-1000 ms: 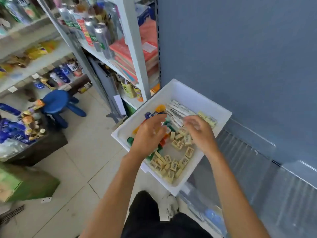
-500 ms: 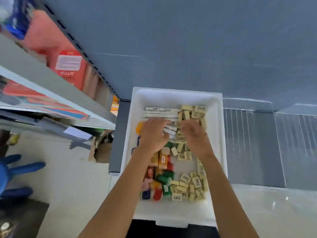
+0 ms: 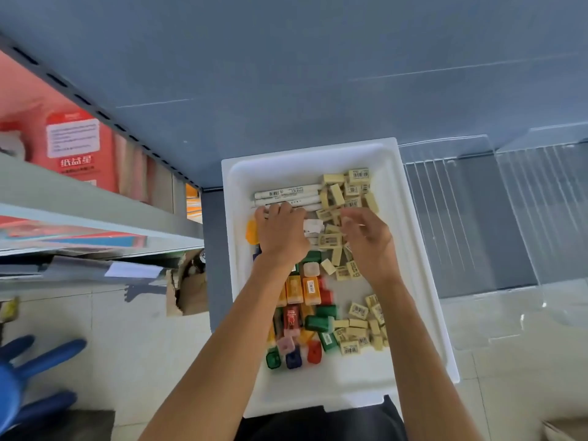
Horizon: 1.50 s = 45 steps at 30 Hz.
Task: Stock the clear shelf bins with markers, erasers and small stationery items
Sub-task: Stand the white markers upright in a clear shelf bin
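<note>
Head view, looking down. A white tray (image 3: 416, 249) lies under both hands, its near edge at our lap.

Left hand (image 3: 281, 237): palm down, fingers bent, tips on the row of white markers (image 3: 286, 194) that lie side by side just beyond it. More white marker ends show from under its thumb side. We cannot tell whether the fingers close round any marker or only rest on them.

Right hand (image 3: 366, 240): palm down, just beside the left hand but not touching it. Its fingers are curled, with the tips among the cream erasers (image 3: 350, 189) heaped beyond and beneath them. Whether it pinches an eraser is hidden, so we cannot tell.

A second heap of the same barcoded erasers (image 3: 362, 329) lies beside the right forearm, on its inner side. Between the two forearms sits a jumble of small coloured plastic pieces (image 3: 305, 313): orange, green, red, pink and blue. Their type is too small to make out. One orange piece (image 3: 251, 232) lies just outside the left hand.

Clear shelf bins (image 3: 461, 218) stand outward of the right hand, just beside the tray's right rim. Nothing shows inside them. A blue-grey back panel (image 3: 286, 74) rises beyond both hands.

Outward of the left hand there is a grey metal shelf (image 3: 95, 198) holding red paper packs (image 3: 79, 144). Nearer us on that side are a torn cardboard box (image 3: 187, 288) on the tiled floor and a blue stool (image 3: 19, 377).
</note>
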Available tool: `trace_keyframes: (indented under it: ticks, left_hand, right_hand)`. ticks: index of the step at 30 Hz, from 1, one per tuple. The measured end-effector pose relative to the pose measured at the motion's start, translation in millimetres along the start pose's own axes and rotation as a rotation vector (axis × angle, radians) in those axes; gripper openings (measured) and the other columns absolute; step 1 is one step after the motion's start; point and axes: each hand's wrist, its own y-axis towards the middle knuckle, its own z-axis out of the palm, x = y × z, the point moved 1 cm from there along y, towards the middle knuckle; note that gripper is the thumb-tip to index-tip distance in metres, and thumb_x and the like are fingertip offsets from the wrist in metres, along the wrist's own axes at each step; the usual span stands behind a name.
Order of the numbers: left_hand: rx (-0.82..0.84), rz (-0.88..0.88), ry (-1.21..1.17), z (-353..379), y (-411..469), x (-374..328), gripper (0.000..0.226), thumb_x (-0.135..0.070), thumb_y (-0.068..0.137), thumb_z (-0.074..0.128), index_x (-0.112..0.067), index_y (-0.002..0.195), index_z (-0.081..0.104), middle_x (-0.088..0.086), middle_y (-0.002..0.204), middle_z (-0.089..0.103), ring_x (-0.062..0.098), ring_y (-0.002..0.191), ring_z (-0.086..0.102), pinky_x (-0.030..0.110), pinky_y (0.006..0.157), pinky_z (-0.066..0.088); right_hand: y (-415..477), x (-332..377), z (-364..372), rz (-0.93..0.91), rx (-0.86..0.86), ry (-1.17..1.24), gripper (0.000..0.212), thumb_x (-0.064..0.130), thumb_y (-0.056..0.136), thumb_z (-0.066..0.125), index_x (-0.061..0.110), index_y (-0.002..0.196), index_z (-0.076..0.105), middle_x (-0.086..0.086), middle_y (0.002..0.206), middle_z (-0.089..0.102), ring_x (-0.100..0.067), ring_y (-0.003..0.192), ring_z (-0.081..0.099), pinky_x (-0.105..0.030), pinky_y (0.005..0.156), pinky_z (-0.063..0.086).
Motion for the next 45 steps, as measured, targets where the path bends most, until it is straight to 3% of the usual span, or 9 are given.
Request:
trace_keyframes:
  ticks: [9, 13, 17, 21, 23, 27, 31, 35, 45]
  left_hand:
    - [0.029, 0.006, 0.024, -3, 1, 1, 0.019, -0.029, 0.090, 0.065, -0.027, 0.110, 0.062, -0.004, 0.115, 0.063, 0.022, 0.118, 0.045, 0.040, 0.094, 0.025]
    - [-0.063, 0.073, -0.015, 0, -7, 3, 0.025, -0.020, 0.091, 0.060, -0.023, 0.116, 0.059, -0.003, 0.115, 0.062, 0.023, 0.121, 0.047, 0.042, 0.111, 0.019]
    - [-0.328, 0.181, -0.298, -7, -13, 6, 0.022, -0.014, 0.088, 0.068, -0.016, 0.107, 0.056, -0.009, 0.092, 0.054, 0.022, 0.104, 0.059, 0.041, 0.109, 0.026]
    - [-0.459, 0.101, -0.798, -26, -31, -5, 0.012, -0.023, 0.095, 0.065, -0.016, 0.097, 0.055, -0.011, 0.076, 0.057, 0.010, 0.071, 0.060, 0.023, 0.061, 0.044]
    - [-0.489, -0.023, -1.168, -36, -45, -14, 0.014, -0.028, 0.097, 0.062, -0.015, 0.092, 0.058, 0.003, 0.075, 0.064, 0.014, 0.069, 0.063, 0.025, 0.059, 0.050]
    - [-0.401, -0.152, -1.529, -56, -62, -27, 0.016, -0.023, 0.096, 0.063, -0.009, 0.089, 0.061, 0.001, 0.069, 0.065, 0.014, 0.062, 0.065, 0.025, 0.060, 0.055]
    - [-0.281, -0.220, -1.600, -57, -77, -45, 0.013, -0.019, 0.091, 0.068, -0.013, 0.084, 0.059, -0.006, 0.057, 0.060, 0.011, 0.049, 0.059, 0.028, 0.052, 0.053]
    - [-0.036, -0.116, -1.674, -51, -110, -73, 0.011, -0.015, 0.091, 0.069, -0.009, 0.090, 0.061, 0.005, 0.065, 0.069, 0.021, 0.058, 0.067, 0.035, 0.059, 0.057]
    - [0.251, 0.244, -1.213, -5, -197, -177, 0.028, -0.029, 0.091, 0.068, -0.019, 0.065, 0.065, 0.004, 0.065, 0.065, 0.024, 0.063, 0.065, 0.039, 0.068, 0.052]
  right_hand:
    - [-12, -7, 2, 0.046, -0.038, 0.053, 0.022, 0.017, 0.099, 0.051, 0.012, 0.117, 0.064, 0.000, 0.109, 0.068, -0.015, 0.097, 0.065, -0.012, 0.070, 0.048]
    - [-20, -7, 1, 0.042, -0.068, 0.077, 0.020, 0.016, 0.099, 0.051, 0.012, 0.114, 0.065, -0.002, 0.111, 0.068, -0.018, 0.100, 0.066, -0.020, 0.074, 0.049]
    - [-25, -1, 1, 0.043, -0.087, 0.108, 0.023, 0.018, 0.099, 0.051, 0.012, 0.116, 0.064, -0.004, 0.110, 0.068, -0.020, 0.102, 0.066, -0.023, 0.076, 0.050]
    - [-35, 6, -3, 0.022, -0.085, 0.173, 0.027, 0.020, 0.098, 0.050, 0.010, 0.118, 0.065, -0.003, 0.112, 0.068, -0.020, 0.103, 0.066, -0.033, 0.085, 0.056]
    - [-42, 7, -8, 0.010, -0.091, 0.203, 0.023, 0.015, 0.100, 0.049, 0.011, 0.116, 0.065, -0.002, 0.113, 0.068, -0.017, 0.100, 0.067, -0.033, 0.085, 0.056]
    - [-55, 11, -17, -0.007, -0.109, 0.299, 0.020, 0.015, 0.101, 0.048, 0.018, 0.108, 0.067, 0.000, 0.108, 0.069, -0.005, 0.085, 0.070, -0.027, 0.074, 0.056]
    - [-75, 10, -33, -0.019, -0.134, 0.351, 0.023, 0.016, 0.101, 0.048, 0.013, 0.112, 0.067, -0.001, 0.106, 0.069, -0.006, 0.084, 0.069, -0.021, 0.072, 0.055]
    - [-105, 2, -59, -0.034, -0.141, 0.403, 0.022, 0.012, 0.102, 0.046, 0.017, 0.105, 0.067, 0.001, 0.106, 0.070, -0.009, 0.084, 0.068, -0.025, 0.077, 0.056]
    - [-207, -66, -154, -0.031, -0.360, 0.471, 0.018, 0.013, 0.100, 0.051, 0.022, 0.105, 0.066, -0.006, 0.105, 0.070, -0.017, 0.091, 0.067, -0.033, 0.084, 0.054]
